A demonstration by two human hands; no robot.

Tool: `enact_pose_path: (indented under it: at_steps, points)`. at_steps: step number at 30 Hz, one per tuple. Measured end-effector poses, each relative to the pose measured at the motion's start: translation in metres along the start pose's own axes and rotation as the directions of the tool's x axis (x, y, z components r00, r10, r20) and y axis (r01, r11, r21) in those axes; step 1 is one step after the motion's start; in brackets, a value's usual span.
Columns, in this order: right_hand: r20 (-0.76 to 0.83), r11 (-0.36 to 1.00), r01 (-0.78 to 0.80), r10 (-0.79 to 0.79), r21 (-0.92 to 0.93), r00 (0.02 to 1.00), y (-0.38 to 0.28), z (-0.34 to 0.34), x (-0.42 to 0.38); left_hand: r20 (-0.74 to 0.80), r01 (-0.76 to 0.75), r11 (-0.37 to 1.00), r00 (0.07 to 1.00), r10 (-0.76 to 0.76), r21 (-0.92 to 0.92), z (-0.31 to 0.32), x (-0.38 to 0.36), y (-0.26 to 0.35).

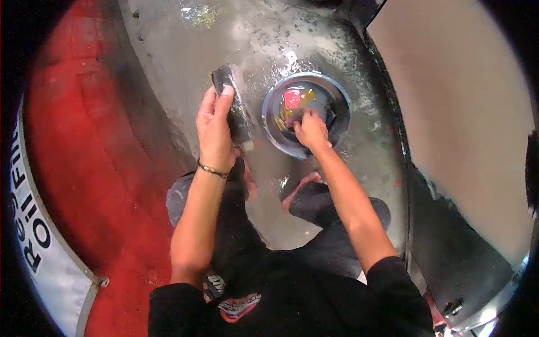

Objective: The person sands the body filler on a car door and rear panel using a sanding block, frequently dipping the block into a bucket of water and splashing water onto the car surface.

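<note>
Head view: a dark flat piece (238, 104) was pinched by the left hand (215, 123); the right hand (312, 132) was dipped in a basin (266, 124), grip too hidden to tell.

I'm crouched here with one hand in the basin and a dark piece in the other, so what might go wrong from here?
The dark piece could slip, since only the left hand holds it. The basin might tip or slop if the right hand, reaching inside, knocks its rim. The floor shines wet in patches near the feet, so losing footing is possible.
</note>
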State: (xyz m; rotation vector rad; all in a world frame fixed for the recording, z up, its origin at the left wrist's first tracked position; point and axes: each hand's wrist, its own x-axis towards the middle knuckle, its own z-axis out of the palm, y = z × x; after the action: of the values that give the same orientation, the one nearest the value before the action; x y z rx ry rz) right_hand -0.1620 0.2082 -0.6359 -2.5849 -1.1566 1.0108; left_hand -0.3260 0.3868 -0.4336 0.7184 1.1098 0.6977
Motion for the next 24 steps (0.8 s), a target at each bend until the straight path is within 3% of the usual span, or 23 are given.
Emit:
enact_pose_path:
  at_steps: [2,3,5,7,9,11,13,15,16,18,19,20,21,23,24]
  points:
    - [0.065,0.98,-0.13,0.141,-0.152,0.988,-0.006,0.011,0.019,0.092,-0.046,0.995,0.995,0.038,0.088,-0.002,0.004,0.007]
    - [0.016,0.938,-0.173,0.186,-0.301,0.982,-0.002,0.029,0.028,0.142,-0.075,0.989,0.988,0.057,0.129,-0.003,0.006,0.01]
    - [0.164,0.918,-0.153,0.225,-0.365,0.96,0.014,0.046,0.054,0.19,-0.118,0.977,0.978,0.084,0.177,-0.008,0.002,0.022]
    - [0.358,0.801,0.146,0.089,-0.58,0.929,0.039,0.074,0.08,0.153,-0.125,0.978,0.983,0.099,0.167,-0.011,-0.009,0.029]
    - [0.36,0.811,0.179,0.042,-0.557,0.932,0.061,0.104,0.106,0.102,-0.075,0.989,0.993,0.062,0.127,-0.02,-0.024,0.026]
    - [0.467,0.787,0.285,0.004,-0.547,0.884,0.047,0.075,0.103,0.168,-0.047,0.998,0.985,0.039,0.044,-0.028,-0.033,0.021]
    - [0.483,0.898,0.204,0.011,-0.39,0.876,0.032,0.045,0.084,0.228,-0.076,0.997,0.97,0.081,-0.032,-0.023,-0.038,0.029]
    - [0.499,0.861,0.324,-0.098,-0.391,0.861,0.049,0.047,0.075,0.259,-0.117,0.985,0.955,0.147,-0.127,-0.016,-0.036,0.035]
    - [0.462,0.9,0.332,-0.175,-0.284,0.87,0.029,0.005,0.045,0.265,-0.136,0.978,0.948,0.175,-0.16,-0.014,-0.036,0.038]
    - [0.319,0.832,0.508,-0.43,-0.224,0.845,0.03,-0.028,0.013,0.227,-0.144,0.974,0.957,0.182,-0.175,-0.018,-0.029,0.034]
    - [0.209,0.71,0.64,-0.605,-0.293,0.768,0.055,-0.01,0.023,0.203,-0.164,0.972,0.959,0.197,-0.168,-0.021,-0.028,0.023]
    - [0.258,0.871,0.489,-0.461,-0.051,0.849,0.016,-0.067,-0.008,0.239,-0.147,0.977,0.954,0.181,-0.154,-0.029,-0.018,0.019]
    - [0.187,0.873,0.411,-0.464,0.263,0.866,0.034,-0.052,0.0,0.224,-0.164,0.979,0.957,0.187,-0.119,-0.03,-0.016,0.023]
    - [0.157,0.597,0.199,-0.491,0.777,0.857,0.048,-0.054,-0.001,0.093,-0.176,0.984,0.979,0.179,-0.04,-0.024,-0.022,0.031]
    - [0.169,0.495,0.021,-0.337,0.869,0.926,0.048,-0.053,-0.005,0.085,-0.207,0.978,0.974,0.209,-0.024,-0.033,-0.008,0.013]
